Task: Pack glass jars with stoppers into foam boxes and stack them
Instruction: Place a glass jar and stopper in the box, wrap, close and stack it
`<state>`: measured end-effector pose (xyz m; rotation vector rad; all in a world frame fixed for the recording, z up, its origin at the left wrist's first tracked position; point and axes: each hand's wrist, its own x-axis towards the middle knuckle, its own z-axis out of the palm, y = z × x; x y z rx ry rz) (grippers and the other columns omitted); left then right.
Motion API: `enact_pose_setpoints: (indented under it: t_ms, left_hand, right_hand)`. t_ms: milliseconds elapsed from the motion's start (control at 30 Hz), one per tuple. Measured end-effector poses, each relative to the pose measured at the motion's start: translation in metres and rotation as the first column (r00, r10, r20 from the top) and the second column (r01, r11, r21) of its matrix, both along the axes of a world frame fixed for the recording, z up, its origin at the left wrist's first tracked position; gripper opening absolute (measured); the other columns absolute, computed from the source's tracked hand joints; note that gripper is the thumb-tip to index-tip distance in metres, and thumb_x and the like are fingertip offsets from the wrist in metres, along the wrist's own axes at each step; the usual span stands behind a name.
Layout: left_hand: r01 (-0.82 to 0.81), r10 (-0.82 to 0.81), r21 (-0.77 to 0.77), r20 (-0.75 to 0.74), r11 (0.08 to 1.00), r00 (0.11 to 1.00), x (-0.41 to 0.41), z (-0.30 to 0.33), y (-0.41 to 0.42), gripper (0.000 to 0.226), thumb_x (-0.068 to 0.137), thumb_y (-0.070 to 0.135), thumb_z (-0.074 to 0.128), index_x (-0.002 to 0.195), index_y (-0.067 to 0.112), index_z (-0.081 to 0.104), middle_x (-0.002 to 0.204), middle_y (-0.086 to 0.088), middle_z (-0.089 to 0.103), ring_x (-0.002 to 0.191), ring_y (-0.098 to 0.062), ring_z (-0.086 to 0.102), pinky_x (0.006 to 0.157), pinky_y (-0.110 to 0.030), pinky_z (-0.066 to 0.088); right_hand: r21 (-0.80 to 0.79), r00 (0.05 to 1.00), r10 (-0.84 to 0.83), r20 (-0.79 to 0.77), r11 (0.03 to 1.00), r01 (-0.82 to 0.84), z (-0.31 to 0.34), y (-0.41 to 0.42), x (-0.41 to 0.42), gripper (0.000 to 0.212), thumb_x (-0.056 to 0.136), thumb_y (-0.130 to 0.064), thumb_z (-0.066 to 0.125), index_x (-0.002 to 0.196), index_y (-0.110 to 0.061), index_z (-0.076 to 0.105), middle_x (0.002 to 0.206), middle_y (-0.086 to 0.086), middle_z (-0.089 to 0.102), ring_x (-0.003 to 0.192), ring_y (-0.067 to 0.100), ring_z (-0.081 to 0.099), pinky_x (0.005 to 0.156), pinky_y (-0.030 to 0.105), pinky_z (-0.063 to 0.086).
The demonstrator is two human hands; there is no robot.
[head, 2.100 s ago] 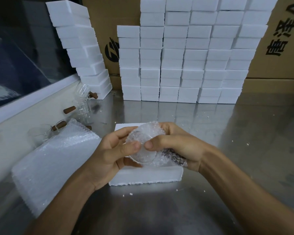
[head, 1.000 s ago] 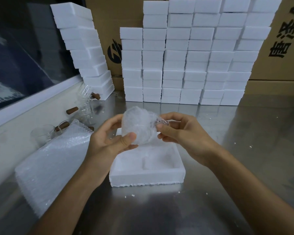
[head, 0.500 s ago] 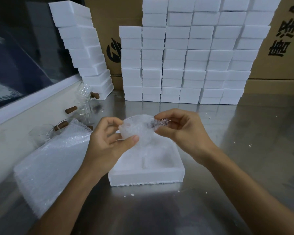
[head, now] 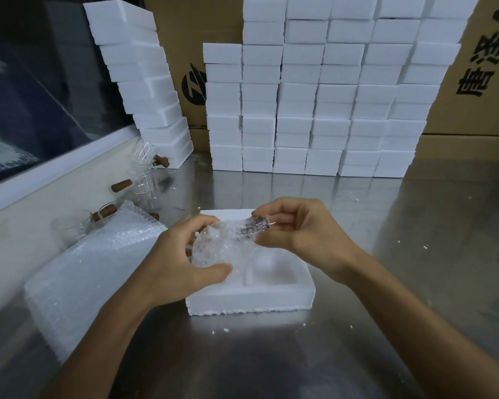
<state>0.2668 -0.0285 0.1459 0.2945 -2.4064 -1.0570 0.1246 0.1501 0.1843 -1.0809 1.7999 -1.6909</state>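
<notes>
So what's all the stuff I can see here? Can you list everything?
wrapped jar: one, clear glass in bubble wrap, held over the open foam box
open foam box: one, white, on the table in front of the person
closed foam boxes: many, too many to count surely, white, stacked at the back, plus a leaning stack at back left
bare glass jars: several, clear with brown stoppers, at left by the wall
bubble wrap pile: one, whitish, left of the open box
cardboard cartons: brown, behind the stacks
table: one, shiny metal
left hand: holds the jar's round body
right hand: pinches the wrapped stopper end
</notes>
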Motion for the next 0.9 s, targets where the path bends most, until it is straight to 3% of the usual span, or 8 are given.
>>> enact_pose_setpoints:
  t_ms: [167, 267, 433, 533, 633, 767, 800, 900]
  left_hand:
    - [0.001, 0.01, -0.114, 0.093, 0.993, 0.996, 0.0, -0.005, -0.004, 0.06, 0.051, 0.059, 0.075, 0.107, 0.058, 0.052, 0.108, 0.032, 0.052, 0.106, 0.017, 0.046, 0.077, -0.008, 0.044]
    - [0.003, 0.015, -0.142, 0.129, 0.99, 0.992, 0.0, -0.007, -0.005, 0.071, 0.052, 0.06, 0.073, 0.12, 0.054, 0.053, 0.104, 0.031, 0.049, 0.104, 0.016, 0.045, 0.072, -0.005, 0.042]
    - [0.047, -0.024, -0.104, 0.214, 0.993, 0.976, 0.002, -0.005, -0.004, 0.086, 0.066, 0.053, 0.081, 0.143, 0.041, 0.045, 0.108, 0.021, 0.05, 0.104, 0.003, 0.051, 0.082, -0.012, 0.046]
    - [0.073, -0.055, -0.059, 0.264, 0.996, 0.963, 0.004, 0.0, -0.004, 0.087, 0.069, 0.058, 0.081, 0.145, 0.04, 0.043, 0.115, 0.019, 0.05, 0.111, -0.005, 0.052, 0.089, -0.014, 0.046]
    - [0.076, -0.074, 0.003, 0.274, 0.997, 0.959, 0.006, 0.003, -0.005, 0.087, 0.061, 0.059, 0.075, 0.141, 0.041, 0.047, 0.12, 0.021, 0.051, 0.113, -0.006, 0.053, 0.084, -0.008, 0.045]
    - [0.034, -0.04, 0.032, 0.219, 0.999, 0.975, 0.001, -0.001, -0.002, 0.088, 0.06, 0.058, 0.075, 0.141, 0.032, 0.052, 0.12, 0.018, 0.054, 0.112, -0.01, 0.055, 0.099, -0.029, 0.049]
    - [0.024, -0.027, 0.016, 0.202, 1.0, 0.979, -0.001, -0.003, 0.0, 0.089, 0.06, 0.059, 0.075, 0.141, 0.03, 0.052, 0.119, 0.02, 0.054, 0.111, -0.008, 0.055, 0.098, -0.029, 0.049]
    - [-0.025, 0.031, -0.041, 0.156, 0.999, 0.987, -0.006, -0.008, 0.007, 0.09, 0.057, 0.063, 0.071, 0.139, 0.033, 0.051, 0.117, 0.03, 0.049, 0.105, 0.001, 0.051, 0.084, -0.011, 0.043]
  right_hand:
    - [0.224, 0.992, 0.072, -0.107, 0.973, -0.046, -0.002, 0.006, -0.007, 0.025, 0.074, 0.0, 0.082, 0.09, -0.019, 0.078, 0.091, -0.003, 0.078, 0.085, 0.015, 0.074, 0.089, 0.035, 0.058]
    - [0.295, 0.984, 0.095, -0.154, 0.955, -0.046, -0.003, 0.007, -0.01, 0.021, 0.074, -0.007, 0.084, 0.088, -0.023, 0.079, 0.09, -0.007, 0.077, 0.083, 0.01, 0.073, 0.087, 0.029, 0.058]
    - [0.38, 0.958, 0.142, -0.25, 0.924, -0.037, -0.005, 0.008, -0.015, 0.015, 0.074, -0.015, 0.085, 0.088, -0.02, 0.08, 0.085, -0.01, 0.076, 0.077, -0.001, 0.069, 0.072, 0.013, 0.054]
    - [0.407, 0.95, 0.14, -0.281, 0.913, -0.014, -0.008, 0.009, -0.018, 0.014, 0.074, -0.019, 0.086, 0.085, -0.021, 0.078, 0.084, -0.009, 0.075, 0.071, -0.003, 0.065, 0.068, 0.015, 0.053]
    - [0.413, 0.95, 0.128, -0.283, 0.911, 0.0, -0.011, 0.009, -0.023, 0.015, 0.073, -0.02, 0.087, 0.083, -0.022, 0.076, 0.084, -0.009, 0.074, 0.06, -0.005, 0.061, 0.062, 0.013, 0.048]
    - [0.386, 0.949, 0.084, -0.304, 0.922, 0.042, -0.016, 0.009, -0.028, 0.016, 0.072, -0.019, 0.087, 0.083, -0.021, 0.076, 0.084, -0.008, 0.074, 0.058, -0.003, 0.061, 0.06, 0.012, 0.049]
    - [0.379, 0.95, 0.064, -0.307, 0.924, 0.06, -0.017, 0.01, -0.03, 0.017, 0.072, -0.018, 0.087, 0.084, -0.021, 0.076, 0.085, -0.007, 0.074, 0.059, -0.001, 0.061, 0.061, 0.013, 0.049]
    - [0.375, 0.951, 0.024, -0.308, 0.922, 0.097, -0.02, 0.01, -0.035, 0.019, 0.072, -0.018, 0.086, 0.087, -0.022, 0.075, 0.091, -0.007, 0.074, 0.064, 0.014, 0.066, 0.066, 0.019, 0.054]
